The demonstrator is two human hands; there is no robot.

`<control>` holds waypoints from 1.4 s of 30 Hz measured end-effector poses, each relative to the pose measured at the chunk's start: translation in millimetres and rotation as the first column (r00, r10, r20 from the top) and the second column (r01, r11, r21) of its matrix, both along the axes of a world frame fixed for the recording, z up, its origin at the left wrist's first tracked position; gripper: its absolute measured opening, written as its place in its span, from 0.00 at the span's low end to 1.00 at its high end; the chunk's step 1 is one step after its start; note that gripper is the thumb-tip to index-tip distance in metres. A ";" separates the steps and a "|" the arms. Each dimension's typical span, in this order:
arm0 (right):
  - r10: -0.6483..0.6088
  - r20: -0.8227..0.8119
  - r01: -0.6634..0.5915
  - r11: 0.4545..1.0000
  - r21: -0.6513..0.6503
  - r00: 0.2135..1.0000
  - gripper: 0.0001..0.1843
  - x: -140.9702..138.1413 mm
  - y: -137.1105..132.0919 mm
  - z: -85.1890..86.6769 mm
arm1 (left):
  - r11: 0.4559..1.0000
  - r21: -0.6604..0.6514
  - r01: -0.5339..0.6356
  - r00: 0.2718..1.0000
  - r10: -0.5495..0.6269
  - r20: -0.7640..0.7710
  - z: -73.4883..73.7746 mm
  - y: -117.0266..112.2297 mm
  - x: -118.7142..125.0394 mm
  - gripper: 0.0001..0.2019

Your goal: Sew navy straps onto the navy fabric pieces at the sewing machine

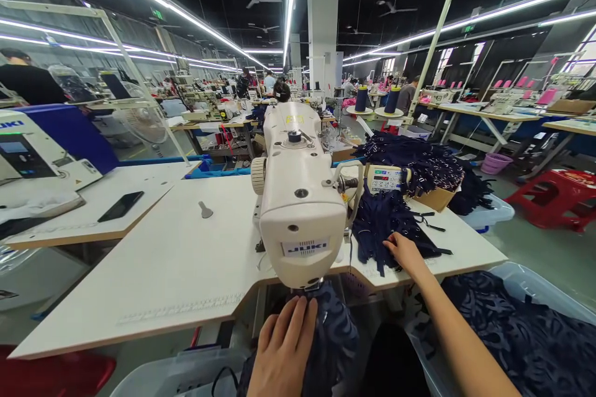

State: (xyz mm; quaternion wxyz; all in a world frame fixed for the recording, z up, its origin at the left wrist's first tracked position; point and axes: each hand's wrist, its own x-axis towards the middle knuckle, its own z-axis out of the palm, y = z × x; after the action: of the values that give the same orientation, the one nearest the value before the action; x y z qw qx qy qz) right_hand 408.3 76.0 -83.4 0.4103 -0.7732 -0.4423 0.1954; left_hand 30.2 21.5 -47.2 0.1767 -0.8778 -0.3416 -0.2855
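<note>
My left hand (pixel 284 344) rests on dark blue patterned fabric (pixel 338 335) below the head of a white sewing machine (pixel 302 198). Its fingers are close together, pressed on the cloth, with the thumb out of sight. The cloth bunches and hangs beneath the machine head. To the right of the machine, my right hand (pixel 404 253) pinches at the near edge of a pile of navy straps (pixel 384 217) on the white tabletop (pixel 186 260). Thumb and forefinger are closed on a strap there.
A small grey metal piece (pixel 205 209) lies left of the machine. A control panel (pixel 385 177) stands behind the straps. More straps (pixel 410 158) heap over a cardboard box (pixel 435 198). Patterned fabric (pixel 521 335) fills a clear bin at right. A phone (pixel 121 206) lies on the left table.
</note>
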 end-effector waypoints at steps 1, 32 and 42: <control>0.004 -0.045 -0.003 1.000 0.020 0.999 0.10 1.2 -2.0 4.6 | 1.000 0.019 0.015 1.000 -0.016 0.003 -0.5 1.0 0.1 0.30; 0.284 -0.065 -0.263 0.937 0.230 0.957 0.16 -182.3 -54.0 42.9 | 0.926 -0.306 0.220 0.971 -0.177 0.161 33.3 -9.7 2.9 0.11; 0.402 -0.376 -0.321 0.911 0.260 0.835 0.15 -193.4 -52.3 44.3 | 0.962 -0.160 0.219 0.973 -0.228 -0.040 31.7 -9.6 -0.1 0.17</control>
State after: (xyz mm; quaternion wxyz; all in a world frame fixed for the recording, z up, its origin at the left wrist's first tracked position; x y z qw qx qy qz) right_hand 214.9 23.7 -39.1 0.5220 -0.5727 -0.4979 0.3894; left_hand 30.0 11.8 -15.5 0.0844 -0.9297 -0.2563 -0.2508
